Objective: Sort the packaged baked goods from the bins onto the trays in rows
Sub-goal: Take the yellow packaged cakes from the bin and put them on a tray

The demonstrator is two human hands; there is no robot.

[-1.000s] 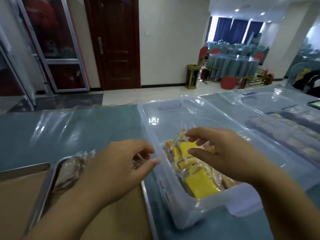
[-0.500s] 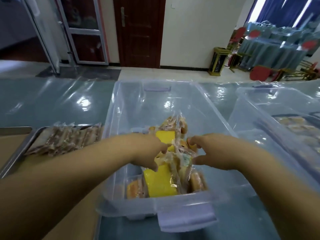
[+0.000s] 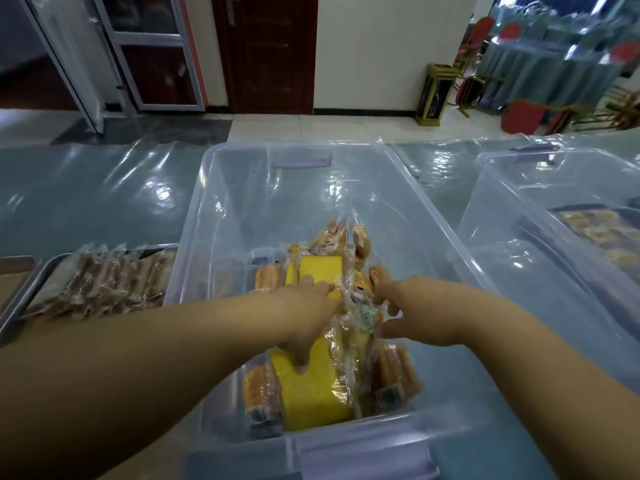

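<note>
A clear plastic bin [image 3: 242,188] stands in front of me with a pile of clear-wrapped baked goods [image 3: 318,386] in its near half, yellow cakes and brown bars. Both my hands are inside it. My left hand [image 3: 308,317] lies on the yellow packs, fingers spread over them and thumb pointing down. My right hand [image 3: 408,313] pinches the crinkled wrapper of a pack [image 3: 360,313] in the middle of the pile. To the left, a metal tray [image 3: 20,299] holds a row of brown packaged bars [image 3: 107,282].
A second clear bin [image 3: 512,216] stands on the right, with a dark tray of pale pastries [image 3: 602,233] seen through it. The table has a shiny teal plastic cover [image 3: 86,199]. Beyond are a door, a small bin stand and draped banquet tables.
My left hand left the tray side and went into the bin next to the right hand. My view swung down and left, centring the bin. Both hands pressed deeper into the pile.
</note>
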